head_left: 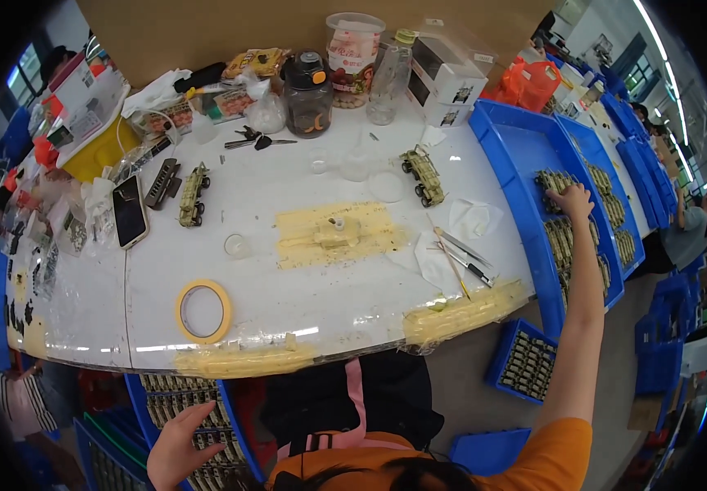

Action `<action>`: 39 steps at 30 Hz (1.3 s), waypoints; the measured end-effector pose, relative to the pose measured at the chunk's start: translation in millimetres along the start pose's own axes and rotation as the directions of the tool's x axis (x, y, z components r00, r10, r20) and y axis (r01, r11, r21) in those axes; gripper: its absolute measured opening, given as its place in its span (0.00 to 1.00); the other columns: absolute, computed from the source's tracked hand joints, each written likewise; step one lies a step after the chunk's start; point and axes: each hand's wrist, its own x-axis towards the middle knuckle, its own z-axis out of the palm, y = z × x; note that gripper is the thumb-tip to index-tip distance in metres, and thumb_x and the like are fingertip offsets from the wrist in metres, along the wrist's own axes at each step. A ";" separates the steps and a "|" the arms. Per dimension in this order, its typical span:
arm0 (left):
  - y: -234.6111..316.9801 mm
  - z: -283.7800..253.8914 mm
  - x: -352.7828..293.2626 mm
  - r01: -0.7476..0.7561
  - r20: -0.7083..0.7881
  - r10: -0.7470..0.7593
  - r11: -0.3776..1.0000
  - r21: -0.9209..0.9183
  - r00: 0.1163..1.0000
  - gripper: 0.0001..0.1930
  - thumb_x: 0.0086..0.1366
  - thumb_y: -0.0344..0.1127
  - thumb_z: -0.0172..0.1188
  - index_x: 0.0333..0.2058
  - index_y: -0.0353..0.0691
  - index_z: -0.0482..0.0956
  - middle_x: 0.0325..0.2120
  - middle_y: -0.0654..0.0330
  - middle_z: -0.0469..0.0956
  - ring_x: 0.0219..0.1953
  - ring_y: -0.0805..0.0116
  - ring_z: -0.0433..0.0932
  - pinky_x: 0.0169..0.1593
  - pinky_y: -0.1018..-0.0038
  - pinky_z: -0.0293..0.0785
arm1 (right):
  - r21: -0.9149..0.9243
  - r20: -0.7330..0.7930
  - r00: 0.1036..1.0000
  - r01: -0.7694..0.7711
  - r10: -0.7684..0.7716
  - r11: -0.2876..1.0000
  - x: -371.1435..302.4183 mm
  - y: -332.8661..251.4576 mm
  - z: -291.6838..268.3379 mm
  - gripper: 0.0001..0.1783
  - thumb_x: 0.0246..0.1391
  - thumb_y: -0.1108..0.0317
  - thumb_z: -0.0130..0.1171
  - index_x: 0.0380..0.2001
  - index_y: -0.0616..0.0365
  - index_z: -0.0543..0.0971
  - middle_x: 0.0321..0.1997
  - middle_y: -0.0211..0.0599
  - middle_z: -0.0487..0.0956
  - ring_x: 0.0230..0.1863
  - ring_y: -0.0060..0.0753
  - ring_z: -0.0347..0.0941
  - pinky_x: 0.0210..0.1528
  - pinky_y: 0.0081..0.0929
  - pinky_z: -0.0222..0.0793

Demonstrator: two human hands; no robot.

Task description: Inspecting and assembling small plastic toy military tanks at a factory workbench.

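My right arm stretches to the blue tray (507,147) at the right of the table. There my right hand (573,202) has its fingers bent around a small camouflage toy truck (551,178) at the end of a group; the fingertips are partly hidden. More toy trucks (560,239) stand packed in rows below that hand. My left hand (183,448) is at the lower left, thumb and fingers apart and nothing in them, over a blue tray of similar toy trucks (185,403). Two single toy trucks, one on the left (194,195) and one on the right (424,175), stand on the table.
Yellow tape covers a patch (296,237) at mid-table. Around it are a tape roll (180,311), a phone (130,213), a knife and tweezers (468,260), keys (255,139), a dark bottle (307,106) and a glass bottle (388,86). Another truck tray (496,360) sits below the table.
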 end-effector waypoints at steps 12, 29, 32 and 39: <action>52.9 -26.7 91.8 -0.511 0.210 0.543 0.838 -0.190 0.813 0.29 0.51 0.30 0.64 0.54 0.40 0.68 0.48 0.57 0.73 0.43 0.60 0.76 0.46 0.72 0.71 | 0.174 -0.076 0.997 0.019 -0.006 0.985 8.0 10.5 3.6 0.23 0.43 0.49 0.62 0.29 0.61 0.76 0.35 0.35 0.77 0.35 0.41 0.72 0.38 0.35 0.67; 135.8 15.5 255.3 -0.104 -0.241 0.630 -0.247 -0.963 0.739 0.24 0.69 0.46 0.39 0.59 0.39 0.57 0.56 0.53 0.64 0.55 0.62 0.67 0.56 0.69 0.64 | 0.820 -0.547 0.801 0.571 -0.246 0.036 -276.4 -239.4 -156.3 0.15 0.36 0.74 0.66 0.30 0.62 0.74 0.33 0.35 0.78 0.30 0.26 0.71 0.35 0.20 0.68; 129.5 10.1 261.2 -0.061 -0.313 0.644 -0.382 -0.922 0.698 0.24 0.70 0.47 0.37 0.58 0.38 0.58 0.56 0.53 0.64 0.55 0.61 0.66 0.56 0.69 0.64 | 0.762 -0.623 0.725 0.648 -0.295 -0.016 -277.2 -258.1 -152.1 0.14 0.36 0.75 0.66 0.30 0.61 0.75 0.34 0.35 0.78 0.31 0.26 0.71 0.36 0.20 0.68; 109.9 -7.0 253.4 -0.228 -0.295 0.482 -0.193 -0.954 0.825 0.25 0.70 0.50 0.34 0.59 0.39 0.56 0.51 0.54 0.68 0.51 0.61 0.70 0.53 0.68 0.65 | 0.854 -0.506 0.721 0.496 -0.473 -0.157 -254.8 -259.9 -164.5 0.10 0.41 0.72 0.63 0.30 0.62 0.76 0.32 0.33 0.77 0.31 0.24 0.69 0.37 0.16 0.65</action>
